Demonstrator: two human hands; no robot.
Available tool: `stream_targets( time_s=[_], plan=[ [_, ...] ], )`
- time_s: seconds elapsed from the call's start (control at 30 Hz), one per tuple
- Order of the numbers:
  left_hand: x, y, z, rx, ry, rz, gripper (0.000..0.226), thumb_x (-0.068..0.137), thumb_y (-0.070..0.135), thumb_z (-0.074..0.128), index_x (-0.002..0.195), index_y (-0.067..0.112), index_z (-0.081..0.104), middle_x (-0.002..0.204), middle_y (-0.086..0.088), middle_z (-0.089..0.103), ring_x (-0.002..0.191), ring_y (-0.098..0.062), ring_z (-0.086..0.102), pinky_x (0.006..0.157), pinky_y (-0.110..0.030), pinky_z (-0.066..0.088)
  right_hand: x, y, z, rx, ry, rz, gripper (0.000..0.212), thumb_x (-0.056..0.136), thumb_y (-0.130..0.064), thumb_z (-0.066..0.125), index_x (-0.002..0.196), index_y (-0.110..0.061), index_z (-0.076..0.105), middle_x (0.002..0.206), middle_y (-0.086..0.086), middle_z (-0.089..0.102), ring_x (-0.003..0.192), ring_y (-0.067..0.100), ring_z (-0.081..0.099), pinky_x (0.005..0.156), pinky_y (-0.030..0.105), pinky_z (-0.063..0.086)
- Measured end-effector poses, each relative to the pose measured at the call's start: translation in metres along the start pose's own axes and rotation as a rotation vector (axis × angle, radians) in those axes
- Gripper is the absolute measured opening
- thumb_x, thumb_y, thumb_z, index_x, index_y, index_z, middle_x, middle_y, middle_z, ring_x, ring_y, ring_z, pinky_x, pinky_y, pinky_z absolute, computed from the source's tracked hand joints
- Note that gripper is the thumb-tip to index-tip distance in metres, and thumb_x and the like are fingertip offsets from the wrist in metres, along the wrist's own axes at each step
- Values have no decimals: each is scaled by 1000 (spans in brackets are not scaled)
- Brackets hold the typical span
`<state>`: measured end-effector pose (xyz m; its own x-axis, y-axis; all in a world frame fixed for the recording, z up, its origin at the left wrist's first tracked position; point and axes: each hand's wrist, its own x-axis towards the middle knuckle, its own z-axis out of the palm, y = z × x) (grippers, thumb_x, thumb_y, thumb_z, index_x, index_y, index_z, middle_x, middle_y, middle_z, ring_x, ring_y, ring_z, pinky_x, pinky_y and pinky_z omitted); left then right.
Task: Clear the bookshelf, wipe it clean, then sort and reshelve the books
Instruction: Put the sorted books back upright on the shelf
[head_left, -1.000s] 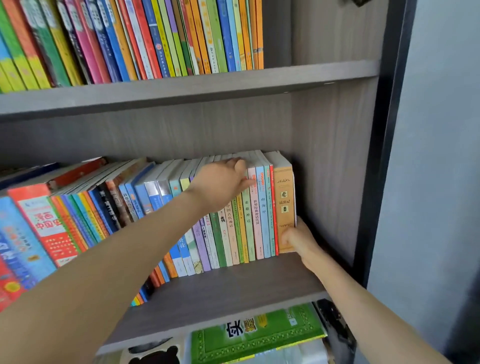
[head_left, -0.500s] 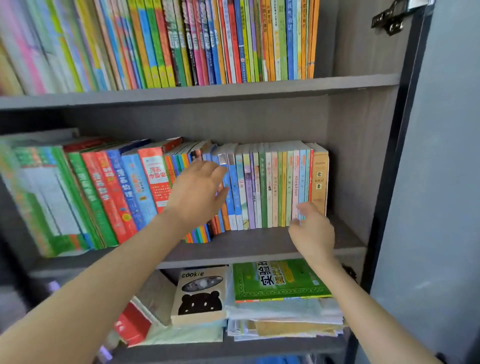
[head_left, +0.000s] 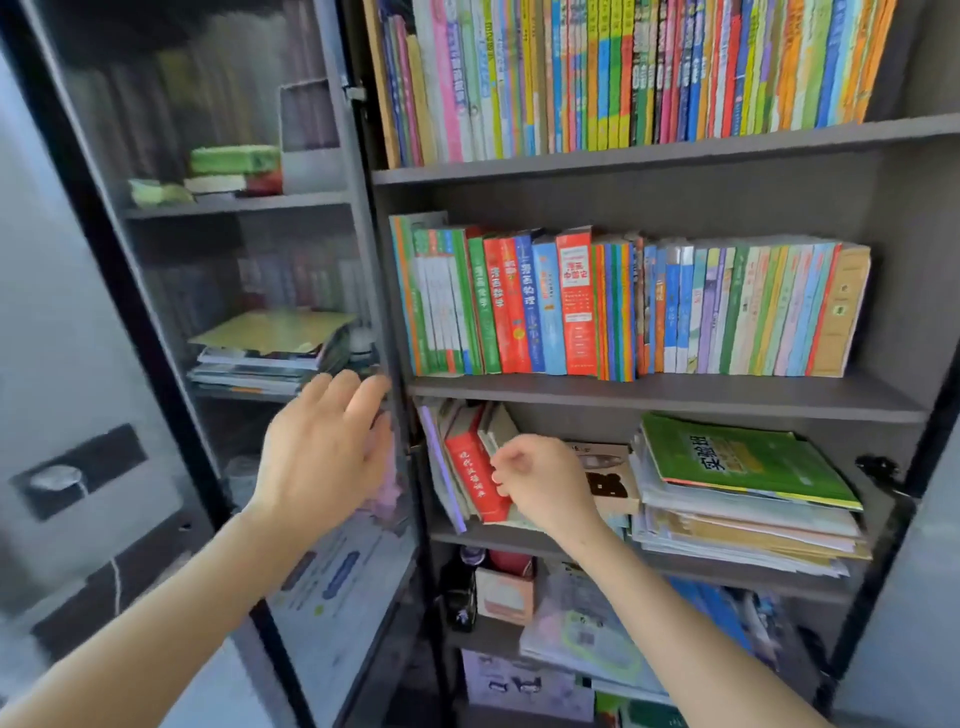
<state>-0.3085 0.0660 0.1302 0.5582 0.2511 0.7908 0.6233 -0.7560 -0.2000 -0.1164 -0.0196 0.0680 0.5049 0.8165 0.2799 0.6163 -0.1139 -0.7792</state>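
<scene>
You face a bookshelf (head_left: 649, 205). On its upper shelf (head_left: 675, 150) stands an upper row of books (head_left: 623, 73). On the middle shelf (head_left: 675, 397) below, a middle row of books (head_left: 623, 306) stands upright, stopping short of the right wall. One shelf down, leaning books (head_left: 467, 467) sit at the left and a flat stack (head_left: 743, 499) lies at the right. Left of the shelves is a door (head_left: 234, 260), with a flat pile (head_left: 265, 353) behind it. Your left hand (head_left: 322, 457) is before the door's edge, and your right hand (head_left: 545, 486) is before the leaning books.
</scene>
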Motion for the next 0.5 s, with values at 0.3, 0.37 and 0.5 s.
stream_targets(
  time_s=[0.3, 0.37, 0.5],
  plan=[
    [-76, -82, -68, -90, -68, -748, 40, 93, 28, 59, 118, -1, 49, 112, -19, 57, 101, -39, 55, 83, -45, 45, -47, -84, 85, 28, -272, -168, 31, 89, -11, 52, 71, -35, 58, 90, -2, 70, 92, 23, 68, 87, 38, 53],
    [-75, -84, -62, -253, -229, -794, 50, 95, 32, 55, 134, 5, 41, 132, -15, 51, 120, -34, 49, 94, -40, 41, -55, -90, 89, 15, -307, -191, 23, 91, -11, 52, 79, -28, 61, 89, -4, 69, 92, 21, 68, 86, 36, 53],
    [-73, -66, -49, -548, -249, -840, 46, 87, 14, 64, 126, 10, 40, 122, -5, 54, 113, -28, 54, 79, -31, 39, -64, -81, 72, -10, -336, -184, 20, 93, -13, 52, 84, -28, 62, 87, -8, 66, 91, 17, 67, 84, 31, 52]
  ],
)
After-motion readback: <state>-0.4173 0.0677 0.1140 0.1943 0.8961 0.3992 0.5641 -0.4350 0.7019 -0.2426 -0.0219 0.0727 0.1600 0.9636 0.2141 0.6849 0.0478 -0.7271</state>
